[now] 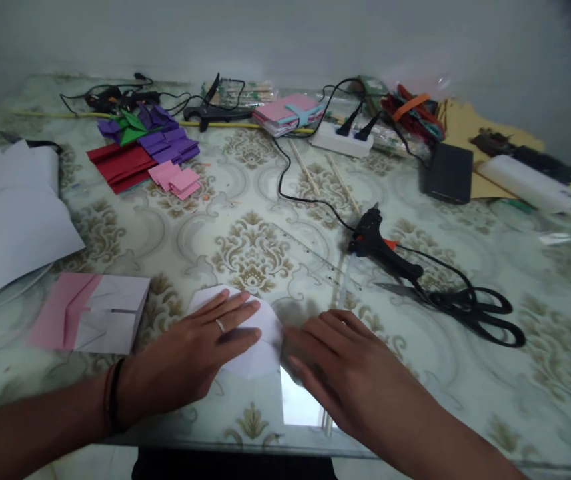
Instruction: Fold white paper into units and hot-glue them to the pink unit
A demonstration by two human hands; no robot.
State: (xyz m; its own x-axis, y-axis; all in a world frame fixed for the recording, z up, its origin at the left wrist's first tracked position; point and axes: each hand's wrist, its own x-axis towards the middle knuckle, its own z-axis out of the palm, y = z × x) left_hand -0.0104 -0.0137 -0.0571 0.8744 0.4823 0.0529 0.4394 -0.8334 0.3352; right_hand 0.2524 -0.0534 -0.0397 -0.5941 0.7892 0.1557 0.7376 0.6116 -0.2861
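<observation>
A small piece of folded white paper [260, 357] with cut-off corners lies near the table's front edge. My left hand [215, 340] rests flat on it, fingers spread, a ring on one finger. At the paper's right corner is my right hand [335, 360], its fingers curled and the thumb close to the index finger, slightly blurred; they appear to pinch the edge. Left of my left hand lies a folded pink and white paper piece [108, 313]. A clear ruler [315, 257] lies beyond my hands.
A black glue gun [380, 243] and black scissors [465, 307] lie to the right. White sheets [10, 213] cover the left side. Folded red paper [120, 163], purple paper [168, 143] and pink paper [175, 180] sit farther back. Cords run to a white power strip [343, 139].
</observation>
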